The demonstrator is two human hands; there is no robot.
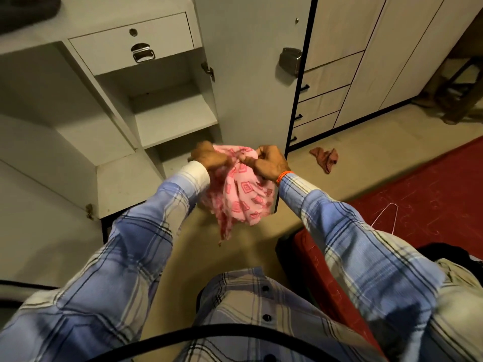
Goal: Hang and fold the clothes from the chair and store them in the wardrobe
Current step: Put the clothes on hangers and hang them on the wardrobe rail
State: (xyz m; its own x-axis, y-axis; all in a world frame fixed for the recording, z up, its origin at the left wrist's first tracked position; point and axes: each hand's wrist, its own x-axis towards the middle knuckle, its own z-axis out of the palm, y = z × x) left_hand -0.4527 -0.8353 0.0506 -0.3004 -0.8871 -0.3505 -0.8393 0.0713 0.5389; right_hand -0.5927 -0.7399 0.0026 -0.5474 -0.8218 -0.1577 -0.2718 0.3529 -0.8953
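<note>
At chest height in front of the person, a pink patterned cloth [241,194] hangs bunched, its top gathered between both fists. The left hand [209,156] at ten o'clock of the bundle and the right hand [269,162] at two o'clock each clench its upper edge. It looks light, limp and easy to crumple; corners or a hem seem the best holds. Beyond, at twelve o'clock, the open wardrobe's shelves [175,118] wait; a wire hanger [386,214] lies on the red mat [431,184] at three.
</note>
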